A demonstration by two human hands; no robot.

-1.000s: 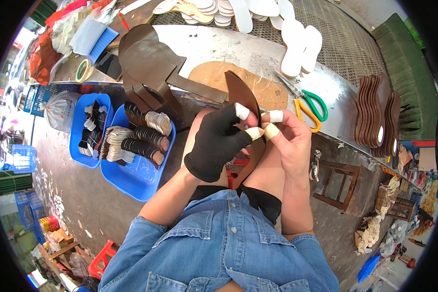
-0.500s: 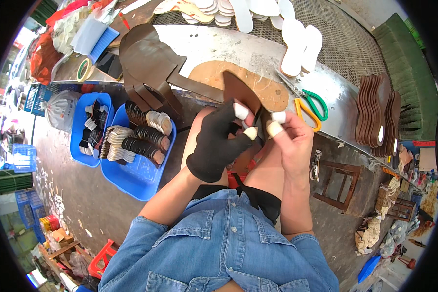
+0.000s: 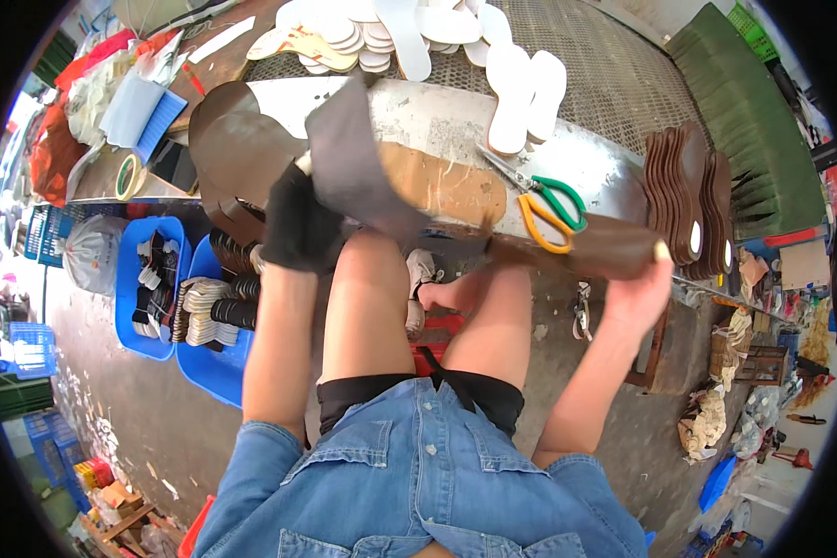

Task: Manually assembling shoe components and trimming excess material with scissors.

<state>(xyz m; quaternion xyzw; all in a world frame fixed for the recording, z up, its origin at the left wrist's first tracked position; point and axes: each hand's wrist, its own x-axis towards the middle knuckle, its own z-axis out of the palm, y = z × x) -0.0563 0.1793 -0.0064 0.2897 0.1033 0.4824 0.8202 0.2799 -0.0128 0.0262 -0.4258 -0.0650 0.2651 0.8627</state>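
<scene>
My left hand (image 3: 293, 219), in a black glove, is closed on a dark brown leather piece (image 3: 353, 153), its grey-brown face showing. Out to the right, the fingers of my right hand (image 3: 640, 296), light covers on the tips, grip the end of a brown leather piece (image 3: 614, 248). Blur hides whether the two pieces join between my hands. More brown leather pieces (image 3: 237, 139) lie by the left hand at the bench edge. Green-and-yellow-handled scissors (image 3: 547, 209) rest on the metal top, behind the right-hand leather, beside a tan board (image 3: 446, 181).
White sole-shaped pieces (image 3: 510, 98) lie at the back. Stacked brown sole-shaped pieces (image 3: 670, 191) stand on the right. Blue bins (image 3: 191, 367) with strap bundles sit on the left below the bench. Tape (image 3: 130, 177) lies at the bench's left.
My hands, close together before over my lap, have moved wide apart, each with leather in it. The left went left, the right went right. The view has shifted slightly.
</scene>
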